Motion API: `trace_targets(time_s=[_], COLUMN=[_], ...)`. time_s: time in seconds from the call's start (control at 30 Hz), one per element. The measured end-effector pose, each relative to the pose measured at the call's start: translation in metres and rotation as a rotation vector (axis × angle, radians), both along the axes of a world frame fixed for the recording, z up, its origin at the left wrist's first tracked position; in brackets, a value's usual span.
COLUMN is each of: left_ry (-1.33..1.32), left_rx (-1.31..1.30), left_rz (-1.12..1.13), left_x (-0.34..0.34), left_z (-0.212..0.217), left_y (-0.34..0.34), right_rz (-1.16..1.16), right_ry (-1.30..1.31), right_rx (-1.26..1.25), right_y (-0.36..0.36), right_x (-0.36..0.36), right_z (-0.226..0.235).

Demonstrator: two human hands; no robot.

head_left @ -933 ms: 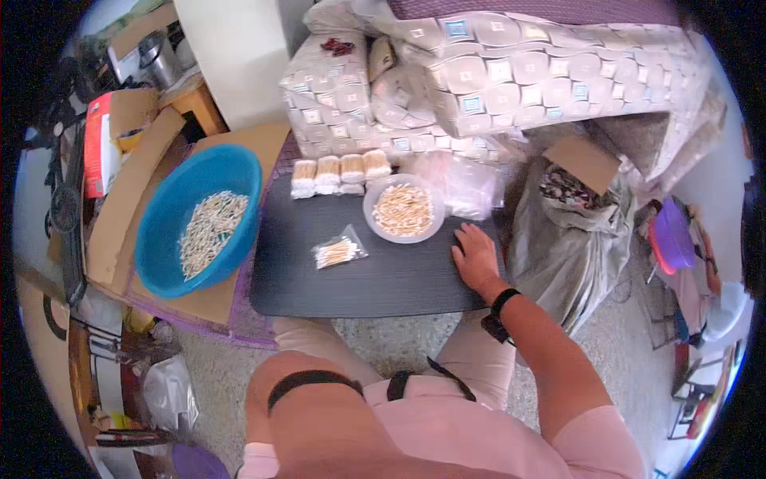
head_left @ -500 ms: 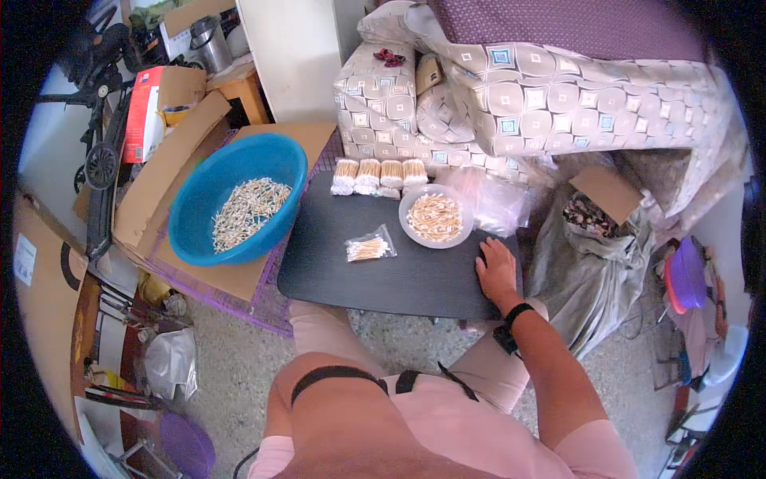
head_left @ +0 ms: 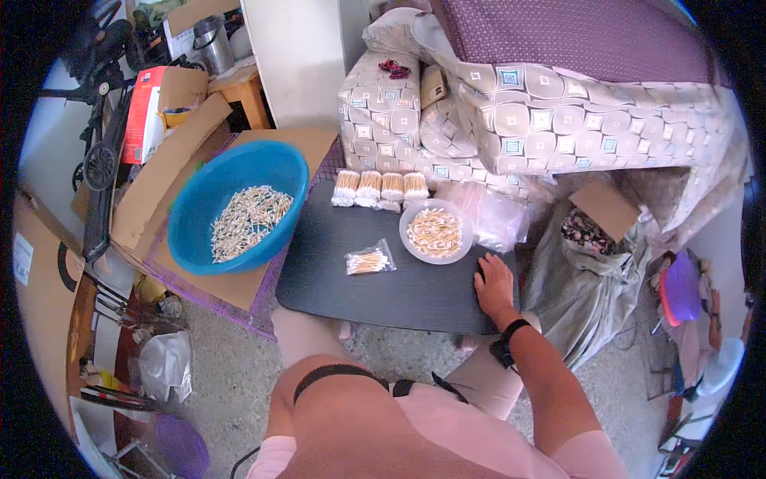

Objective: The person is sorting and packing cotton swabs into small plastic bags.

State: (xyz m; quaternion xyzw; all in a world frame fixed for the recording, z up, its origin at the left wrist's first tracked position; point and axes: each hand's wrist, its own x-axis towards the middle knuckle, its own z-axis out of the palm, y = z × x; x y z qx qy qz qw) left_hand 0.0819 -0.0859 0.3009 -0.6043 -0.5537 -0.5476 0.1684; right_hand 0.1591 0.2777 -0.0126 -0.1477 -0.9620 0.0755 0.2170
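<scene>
I saw the quilted sofa with its square-patterned beige cover fill the far side, soft and lumpy, with a purple dotted cushion on top. To the left, flattened brown cardboard sheets lay under a round blue plastic basin, smooth-walled and holding a loose heap of pale cotton swabs. In the middle sat the low dark rectangular board, matte and flat. To its right slumped a grey crumpled sack, its mouth open on something dark and patterned that I could not make out.

On the far right part of the board stood a shallow round white plastic bowl with a mound of wooden-stemmed swabs in it. Just right of the bowl lay a pile of thin clear plastic bags, glossy and wrinkled. Along the far edge of the board, four filled clear packets of swabs stood side by side, touching. One small clear packet with a few swabs lay flat near the middle of the board, left of the bowl and apart from it.

My right hand rested palm down on the near right corner of the board, fingers spread, gripping nothing, a black band on its wrist. The left hand was out of sight.
</scene>
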Motion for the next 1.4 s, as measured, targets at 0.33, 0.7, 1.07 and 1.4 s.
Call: trace_targets(time_s=[0.33,0.7,1.07,1.4], left_ry=[-0.025,-0.047,-0.099,-0.275], left_rx=[0.038,0.064,0.099,0.125], left_rz=[-0.014,-0.049,-0.089,-0.173], left_x=[-0.033,-0.065,-0.067,-0.033], left_z=[0.000,-0.001,-0.010,-0.038], left_y=[0.000,0.015,0.032,0.080], right_rz=[0.005,0.000,0.014,0.017], right_ry=[-0.049,-0.087,-0.111,-0.027], right_rx=[-0.052,-0.065,-0.076,-0.070], right_y=[-0.003,-0.006,-0.007,-0.005], right_x=[0.005,0.003,0.011,-0.004], right_z=[-0.008,-0.002,0.003,0.001])
